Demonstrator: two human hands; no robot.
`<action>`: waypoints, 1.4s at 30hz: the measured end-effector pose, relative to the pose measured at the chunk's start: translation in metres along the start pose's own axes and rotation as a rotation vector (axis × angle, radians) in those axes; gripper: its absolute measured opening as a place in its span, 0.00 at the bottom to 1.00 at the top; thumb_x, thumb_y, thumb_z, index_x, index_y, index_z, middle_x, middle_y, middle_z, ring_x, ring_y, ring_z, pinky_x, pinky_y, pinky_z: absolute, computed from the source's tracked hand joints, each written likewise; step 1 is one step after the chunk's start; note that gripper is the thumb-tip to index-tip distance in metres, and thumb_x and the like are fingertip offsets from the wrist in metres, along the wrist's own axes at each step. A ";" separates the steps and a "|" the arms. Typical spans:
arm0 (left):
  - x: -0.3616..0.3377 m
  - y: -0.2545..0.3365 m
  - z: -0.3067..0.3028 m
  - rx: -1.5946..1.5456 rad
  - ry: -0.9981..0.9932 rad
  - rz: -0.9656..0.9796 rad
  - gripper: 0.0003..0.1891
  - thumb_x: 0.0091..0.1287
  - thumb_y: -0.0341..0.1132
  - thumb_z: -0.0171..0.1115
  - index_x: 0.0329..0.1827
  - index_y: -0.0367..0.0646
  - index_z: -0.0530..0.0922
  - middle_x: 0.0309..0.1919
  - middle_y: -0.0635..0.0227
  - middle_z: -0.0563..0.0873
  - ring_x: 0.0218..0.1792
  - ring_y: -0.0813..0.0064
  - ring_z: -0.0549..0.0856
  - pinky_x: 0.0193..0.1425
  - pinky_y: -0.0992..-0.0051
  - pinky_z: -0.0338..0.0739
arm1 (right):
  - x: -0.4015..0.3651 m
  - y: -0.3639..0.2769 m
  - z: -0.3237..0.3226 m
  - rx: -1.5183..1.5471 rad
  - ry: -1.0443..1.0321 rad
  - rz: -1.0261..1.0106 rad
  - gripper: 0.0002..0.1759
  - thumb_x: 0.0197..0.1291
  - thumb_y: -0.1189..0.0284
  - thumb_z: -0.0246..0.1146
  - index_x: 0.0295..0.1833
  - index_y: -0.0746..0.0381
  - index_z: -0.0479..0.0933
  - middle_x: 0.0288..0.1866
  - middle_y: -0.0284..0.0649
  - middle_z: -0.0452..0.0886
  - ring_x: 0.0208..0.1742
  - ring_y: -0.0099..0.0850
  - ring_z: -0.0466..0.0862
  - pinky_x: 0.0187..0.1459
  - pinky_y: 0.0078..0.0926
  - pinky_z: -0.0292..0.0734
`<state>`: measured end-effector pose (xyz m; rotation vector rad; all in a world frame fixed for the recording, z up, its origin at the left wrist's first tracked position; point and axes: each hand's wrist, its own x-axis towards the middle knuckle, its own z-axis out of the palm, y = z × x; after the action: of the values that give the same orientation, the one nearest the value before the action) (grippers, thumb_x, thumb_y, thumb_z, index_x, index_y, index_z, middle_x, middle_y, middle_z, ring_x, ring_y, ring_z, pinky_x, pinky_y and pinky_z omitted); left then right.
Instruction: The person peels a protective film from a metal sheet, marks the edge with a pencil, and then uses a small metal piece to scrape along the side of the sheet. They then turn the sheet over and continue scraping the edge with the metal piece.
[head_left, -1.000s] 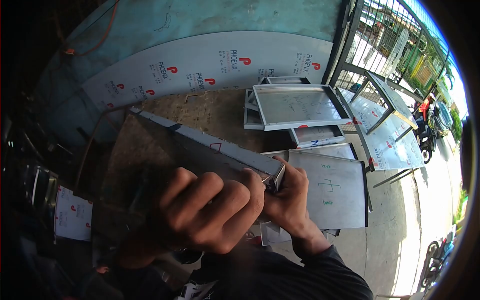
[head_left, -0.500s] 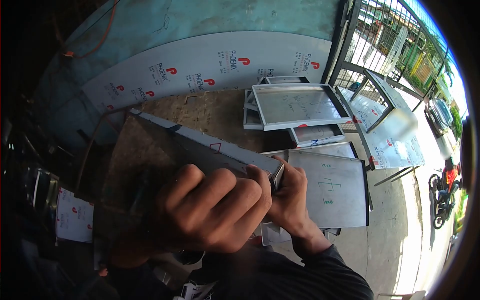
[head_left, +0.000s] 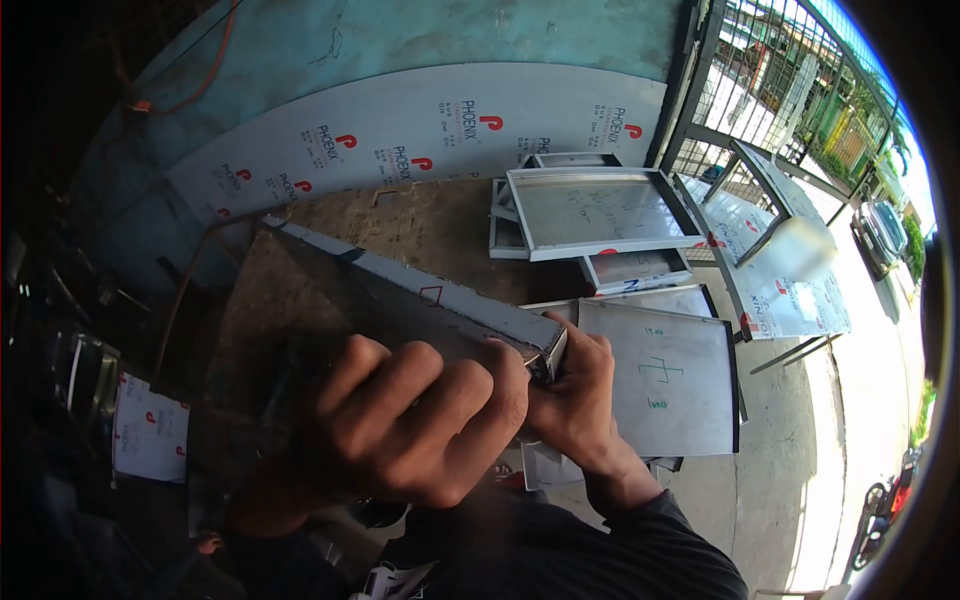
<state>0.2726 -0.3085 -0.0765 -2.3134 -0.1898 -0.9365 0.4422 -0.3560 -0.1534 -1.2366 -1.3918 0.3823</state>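
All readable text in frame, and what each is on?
"PHOENIX" with red P logo, repeated: curved wall sheet.
"PHOENIX", turned: sheet by the gate.
Small print beside those logos: too small to read.
Green handwriting on metal panel: illegible.
Red outlined square, no lettering: held metal piece.
Small sheet, low left: lettering too small.

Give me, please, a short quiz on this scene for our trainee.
1. True or false: the left hand and the right hand both hold the grey metal panel.
2. The word printed on the white sheet against the wall is: A Phoenix, B Titan, C Apex?
3. What stands at the upper right, beyond the stacked metal trays?
Key: 1 true; 2 A; 3 a barred metal gate.
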 end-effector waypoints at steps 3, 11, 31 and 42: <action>-0.001 0.001 0.003 -0.007 0.023 -0.002 0.06 0.59 0.35 0.73 0.36 0.45 0.87 0.19 0.77 0.62 0.20 0.79 0.64 0.25 0.73 0.56 | 0.001 -0.002 0.000 0.027 -0.007 0.022 0.15 0.53 0.76 0.73 0.41 0.73 0.78 0.21 0.47 0.82 0.22 0.21 0.83 0.22 0.24 0.75; -0.001 -0.001 0.004 0.018 0.027 0.003 0.05 0.58 0.34 0.73 0.35 0.45 0.88 0.19 0.77 0.62 0.20 0.79 0.65 0.25 0.74 0.56 | -0.001 -0.006 -0.001 0.007 0.008 0.112 0.11 0.50 0.76 0.72 0.39 0.69 0.81 0.27 0.42 0.85 0.29 0.21 0.84 0.33 0.23 0.78; 0.002 -0.005 0.001 -0.011 0.011 -0.041 0.08 0.55 0.35 0.74 0.37 0.46 0.87 0.19 0.77 0.64 0.20 0.78 0.65 0.25 0.73 0.56 | -0.004 -0.007 0.001 0.030 0.020 0.009 0.15 0.53 0.75 0.73 0.42 0.73 0.78 0.22 0.48 0.82 0.22 0.20 0.81 0.24 0.25 0.75; -0.001 -0.001 -0.004 0.043 0.071 0.025 0.05 0.56 0.34 0.73 0.34 0.49 0.87 0.20 0.78 0.64 0.20 0.80 0.65 0.26 0.74 0.57 | -0.006 -0.007 0.004 -0.013 0.042 0.095 0.10 0.52 0.75 0.72 0.37 0.68 0.81 0.23 0.42 0.83 0.24 0.22 0.82 0.29 0.23 0.76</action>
<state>0.2694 -0.3104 -0.0747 -2.2347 -0.1487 -0.9911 0.4343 -0.3621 -0.1522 -1.3178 -1.3046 0.4116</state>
